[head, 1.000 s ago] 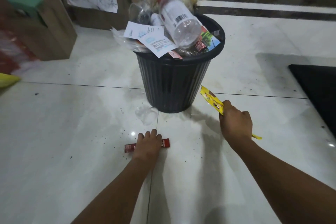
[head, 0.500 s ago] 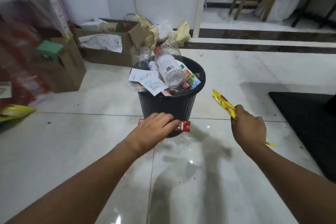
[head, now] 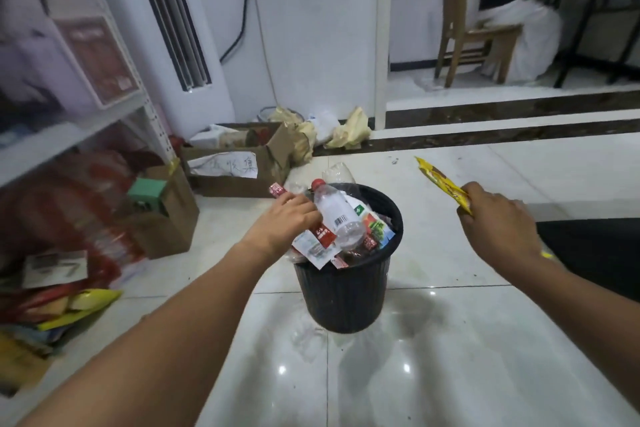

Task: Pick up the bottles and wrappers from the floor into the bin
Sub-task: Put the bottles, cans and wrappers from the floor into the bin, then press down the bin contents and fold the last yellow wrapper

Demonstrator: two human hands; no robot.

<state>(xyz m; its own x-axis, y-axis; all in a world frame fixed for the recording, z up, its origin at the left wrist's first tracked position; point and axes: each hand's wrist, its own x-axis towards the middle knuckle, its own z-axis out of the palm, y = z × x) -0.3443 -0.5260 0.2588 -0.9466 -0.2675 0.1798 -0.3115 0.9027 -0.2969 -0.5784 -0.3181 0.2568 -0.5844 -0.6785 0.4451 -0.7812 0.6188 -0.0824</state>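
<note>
We are holding a long red wrapper point(head: 323, 235) in our left hand point(head: 280, 222) over the left side of the black ribbed bin point(head: 343, 291), and it is sticking out on both sides of the hand, the lower end touching the clear bottle point(head: 337, 215). This bottle, with a red cap and a white barcode label, is lying tilted on top of the rubbish that is rising above the bin's rim. In our right hand point(head: 495, 218) we are gripping a yellow wrapper point(head: 445, 185) in the air, well apart to the right of the bin, its free end pointing up and left.
</note>
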